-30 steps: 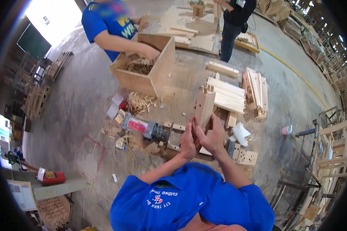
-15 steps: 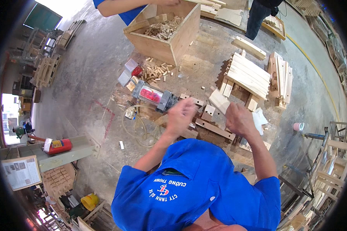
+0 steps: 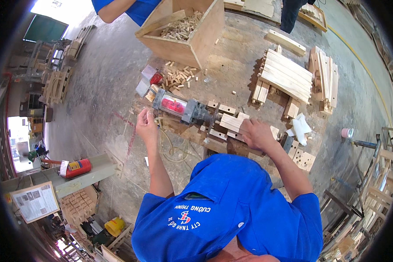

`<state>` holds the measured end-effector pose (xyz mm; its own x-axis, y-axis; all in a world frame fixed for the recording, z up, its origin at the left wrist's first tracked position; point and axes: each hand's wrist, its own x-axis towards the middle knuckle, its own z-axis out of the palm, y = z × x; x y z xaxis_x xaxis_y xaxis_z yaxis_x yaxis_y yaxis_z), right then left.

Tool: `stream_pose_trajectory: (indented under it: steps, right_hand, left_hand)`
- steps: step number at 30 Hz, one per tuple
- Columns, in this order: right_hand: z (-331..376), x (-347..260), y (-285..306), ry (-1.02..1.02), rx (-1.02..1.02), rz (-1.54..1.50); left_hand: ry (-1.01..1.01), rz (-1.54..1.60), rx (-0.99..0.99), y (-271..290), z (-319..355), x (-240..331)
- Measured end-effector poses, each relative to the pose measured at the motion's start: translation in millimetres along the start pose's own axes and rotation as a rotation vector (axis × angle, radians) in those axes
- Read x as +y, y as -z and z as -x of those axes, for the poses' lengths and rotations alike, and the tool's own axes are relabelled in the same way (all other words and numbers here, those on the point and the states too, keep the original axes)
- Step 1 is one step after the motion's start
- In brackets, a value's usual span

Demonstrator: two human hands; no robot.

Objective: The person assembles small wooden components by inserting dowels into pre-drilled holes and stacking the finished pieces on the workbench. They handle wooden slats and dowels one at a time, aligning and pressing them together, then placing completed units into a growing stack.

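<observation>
Where the hands part — wooden block (image 3: 232, 122) under right hand (image 3: 256, 133).

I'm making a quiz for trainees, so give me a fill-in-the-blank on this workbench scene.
1. The right hand rests on a small ____ block.
2. The clamp tool has a ____ middle section.
3. The big crate holds short wooden ____.
Missing words: wooden; red; dowels
</observation>
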<state>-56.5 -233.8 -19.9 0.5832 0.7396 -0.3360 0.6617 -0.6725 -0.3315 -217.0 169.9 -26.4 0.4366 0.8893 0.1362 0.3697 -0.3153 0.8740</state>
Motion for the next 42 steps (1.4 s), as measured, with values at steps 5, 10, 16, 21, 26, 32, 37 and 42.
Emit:
stream_pose_trajectory:
  steps: [5,10,16,21,26,32,37,42]
  right_hand:
    - [11.1,-4.4,-24.7,-0.028,0.166,-0.095]
    - [30.0,8.6,-34.0,-0.037,0.221,-0.076]
    - [34.6,13.4,-42.8,0.002,0.299,-0.05]
    - [39.7,6.7,-37.3,-0.019,0.287,-0.063]
    - [40.0,8.5,-41.1,-0.038,0.278,-0.035]
    - [39.6,10.8,-58.0,-0.066,0.321,0.02]
    - [40.0,9.4,-56.9,-0.074,0.329,0.024]
    - [33.5,4.7,-58.7,-0.071,0.449,0.09]
  left_hand:
    - [-0.117,-0.386,0.009,0.4,0.8,-19.3]
    - [-0.257,-0.601,-0.016,1.4,3.8,-23.4]
    - [-0.184,-0.666,-0.002,1.9,-11.2,-19.7]
    - [-0.123,-0.514,-0.032,9.7,-15.5,-37.4]
    - [-0.059,-0.401,0.059,5.3,-11.6,-46.4]
    - [-0.016,-0.449,0.02,5.9,-13.4,-46.8]
    - [-0.024,-0.411,0.022,5.0,-18.2,-50.6]
    - [-0.186,-0.765,-0.002,-5.8,-28.4,-43.6]
